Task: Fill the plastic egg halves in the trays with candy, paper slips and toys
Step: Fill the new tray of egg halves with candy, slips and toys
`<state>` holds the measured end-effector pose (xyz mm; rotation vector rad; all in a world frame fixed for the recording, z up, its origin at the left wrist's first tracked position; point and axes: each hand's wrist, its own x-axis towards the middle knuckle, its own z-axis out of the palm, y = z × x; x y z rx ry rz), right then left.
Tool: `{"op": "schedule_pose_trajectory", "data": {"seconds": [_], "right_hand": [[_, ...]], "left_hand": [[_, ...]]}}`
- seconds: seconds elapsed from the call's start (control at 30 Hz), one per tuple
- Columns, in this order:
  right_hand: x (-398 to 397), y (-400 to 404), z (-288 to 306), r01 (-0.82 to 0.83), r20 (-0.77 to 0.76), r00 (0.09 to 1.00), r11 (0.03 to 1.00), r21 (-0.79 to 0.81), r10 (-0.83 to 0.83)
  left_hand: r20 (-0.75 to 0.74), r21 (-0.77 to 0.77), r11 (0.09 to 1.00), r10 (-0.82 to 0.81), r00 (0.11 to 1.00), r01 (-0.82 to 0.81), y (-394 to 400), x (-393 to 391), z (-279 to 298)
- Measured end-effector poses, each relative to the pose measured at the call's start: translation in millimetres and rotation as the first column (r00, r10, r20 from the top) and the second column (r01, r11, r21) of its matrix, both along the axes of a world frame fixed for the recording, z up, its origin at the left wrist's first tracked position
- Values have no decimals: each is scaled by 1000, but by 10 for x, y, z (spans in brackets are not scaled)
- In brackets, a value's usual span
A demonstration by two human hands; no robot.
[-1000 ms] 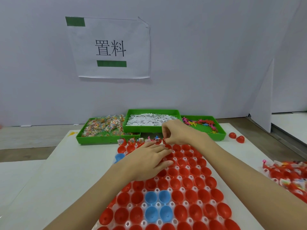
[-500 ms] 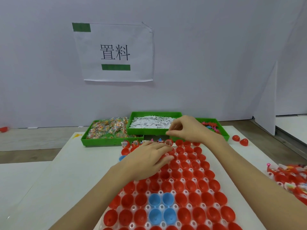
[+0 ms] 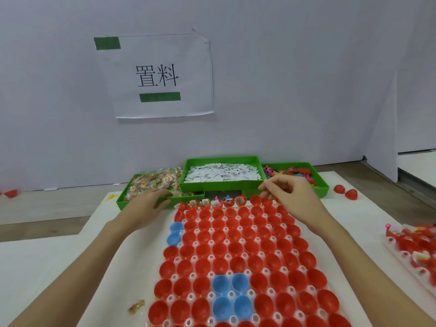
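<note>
A white tray [image 3: 211, 257] holds rows of empty red egg halves [image 3: 236, 249] and a few blue ones [image 3: 230, 283]. Several halves in its far row [image 3: 224, 202] hold candy, slips and toys. Behind it stand three green trays: candy [image 3: 155, 181], paper slips [image 3: 221, 173] and small toys [image 3: 292, 172]. My left hand [image 3: 148, 204] reaches over the candy tray's front rim, with its fingers stretched onto the candy. My right hand [image 3: 290, 194] hovers over the far right end of the egg tray, in front of the toy tray. Its fingers are curled and thumb and forefinger meet; nothing shows between them.
Another tray of filled red halves [image 3: 420, 244] lies at the right edge. Two loose red halves [image 3: 345, 191] sit right of the toy tray, and one candy [image 3: 136, 306] lies left of the egg tray. A paper sign [image 3: 160, 76] hangs on the wall behind.
My left hand has left the egg halves and moved back and left to the candy tray. My right hand rose from the far row toward the slip and toy trays.
</note>
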<state>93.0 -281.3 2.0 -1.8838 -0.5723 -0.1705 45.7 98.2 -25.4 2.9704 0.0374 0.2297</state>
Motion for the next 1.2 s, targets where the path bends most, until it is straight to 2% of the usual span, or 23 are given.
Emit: {"op": "schedule_pose_trajectory", "data": {"seconds": [0.1, 0.4, 0.53, 0.63, 0.77, 0.83, 0.9, 0.97, 1.03, 1.13, 1.2], "right_hand": [[-15, 18, -20, -15, -15, 1000, 1000, 6, 15], [-4, -15, -41, -13, -48, 999, 1000, 22, 14], [-4, -17, -52, -5, -70, 997, 999, 32, 7], [-1, -18, -58, -4, -79, 997, 999, 33, 7], [-1, -26, -56, -1, -86, 996, 1000, 27, 3], [-8, -29, -54, 3, -89, 996, 1000, 28, 0], [-9, -32, -48, 13, -83, 996, 1000, 21, -11], [-6, -20, -35, 33, -61, 998, 999, -3, -33], [-1, 11, -20, 65, -22, 998, 997, -34, -66], [67, 114, 31, 131, 55, 991, 986, -104, -126], [172, 211, 66, 177, 106, 981, 966, -187, -159]], "left_hand": [[89, -16, 999, -33, 995, 35, 15, -20, 25], [41, -17, 999, -27, 999, 28, 7, -70, 150], [91, -30, 999, -18, 996, 20, 20, -84, 139], [175, -18, 999, -33, 984, 37, 35, -99, 120], [390, 0, 1000, 13, 921, -14, -30, -152, 159], [499, -102, 994, 86, 862, -41, -127, -211, 183], [568, -324, 946, 210, 796, -18, -299, -315, 210], [507, -575, 818, 343, 791, 14, -478, -451, 203], [399, -737, 674, 373, 838, 51, -650, -624, 128], [338, -831, 545, 341, 877, 108, -858, -911, 2], [354, -824, 550, 315, 881, 135, -930, -1023, -31]]}}
